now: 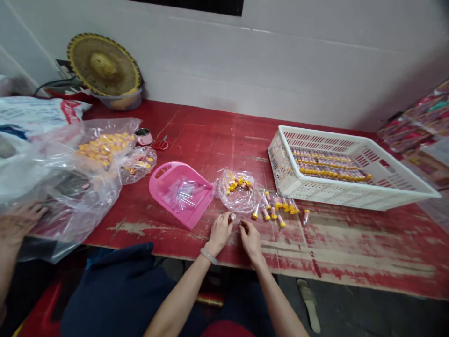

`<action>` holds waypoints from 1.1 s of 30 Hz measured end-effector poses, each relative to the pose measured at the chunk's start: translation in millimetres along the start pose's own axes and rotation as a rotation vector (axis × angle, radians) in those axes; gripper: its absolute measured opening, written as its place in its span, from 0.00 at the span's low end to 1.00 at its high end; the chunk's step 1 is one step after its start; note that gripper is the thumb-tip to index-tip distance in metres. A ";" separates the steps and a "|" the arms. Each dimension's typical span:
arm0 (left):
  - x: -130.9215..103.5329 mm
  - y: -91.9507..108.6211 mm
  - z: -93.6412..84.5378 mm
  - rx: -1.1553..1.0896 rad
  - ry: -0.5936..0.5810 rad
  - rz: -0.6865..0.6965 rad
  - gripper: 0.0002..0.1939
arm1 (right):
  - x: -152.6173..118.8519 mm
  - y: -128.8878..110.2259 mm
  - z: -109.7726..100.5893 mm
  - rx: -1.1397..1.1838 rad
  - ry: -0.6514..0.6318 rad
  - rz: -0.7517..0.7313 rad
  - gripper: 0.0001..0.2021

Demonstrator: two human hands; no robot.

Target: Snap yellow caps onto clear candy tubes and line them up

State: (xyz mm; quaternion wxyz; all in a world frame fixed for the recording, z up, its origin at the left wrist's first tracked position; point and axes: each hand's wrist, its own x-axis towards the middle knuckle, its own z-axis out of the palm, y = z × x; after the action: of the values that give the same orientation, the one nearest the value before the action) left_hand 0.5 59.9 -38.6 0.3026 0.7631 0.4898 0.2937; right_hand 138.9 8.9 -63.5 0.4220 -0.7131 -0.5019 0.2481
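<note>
My left hand [220, 232], with a bracelet at the wrist, is closed on a small clear tube [233, 217] at the table's front edge. Just to its right, my right hand [250, 238] has its fingers curled; what they hold, if anything, is hidden. Beyond the hands lies a clear plastic bag [238, 201] with yellow-capped pieces in it. A pink scoop [199, 207] with several clear tubes [184, 194] rests to the left. Several filled tubes with yellow caps [282, 221] are scattered to the right of the bag.
A white basket [336, 195] holding rows of filled tubes stands at the right. Large plastic bags [101, 187], a pink cup [143, 136] and red scissors [161, 144] are at the left. Another person's hand [26, 216] touches the bags. The red table [210, 135] meets a wall behind.
</note>
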 end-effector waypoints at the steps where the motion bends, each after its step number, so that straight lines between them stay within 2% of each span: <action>1: 0.2 -1.2 -0.8 -0.003 -0.005 -0.003 0.15 | -1.0 0.4 0.6 -0.008 0.005 -0.011 0.17; 10: -1.1 -9.4 -2.1 -0.058 0.010 0.016 0.14 | -7.3 -3.8 7.2 -0.066 0.052 -0.064 0.14; 13: -2.0 -9.0 -2.1 -0.060 0.058 0.025 0.14 | -7.3 -5.5 9.0 -0.062 0.076 -0.073 0.14; 20: -9.4 -5.3 -0.1 -0.019 0.068 0.003 0.14 | -10.5 -5.4 13.4 -0.097 0.076 -0.083 0.14; 26: -10.8 -4.1 0.8 0.143 0.039 0.009 0.14 | -10.6 -3.8 14.6 -0.085 0.086 -0.091 0.14; 31: -4.3 4.1 -6.0 0.082 0.021 -0.028 0.22 | -10.6 -1.1 16.4 -0.100 0.108 -0.134 0.13; 33: -1.4 9.7 -8.1 0.055 0.032 -0.022 0.20 | -10.9 -0.3 16.2 -0.101 0.109 -0.142 0.13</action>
State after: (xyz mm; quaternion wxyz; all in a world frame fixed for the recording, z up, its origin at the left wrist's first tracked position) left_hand -0.5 56.7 -26.3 0.2766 0.7607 0.5111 0.2890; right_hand 122.0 4.6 -72.5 0.4288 -0.7083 -0.5395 0.1529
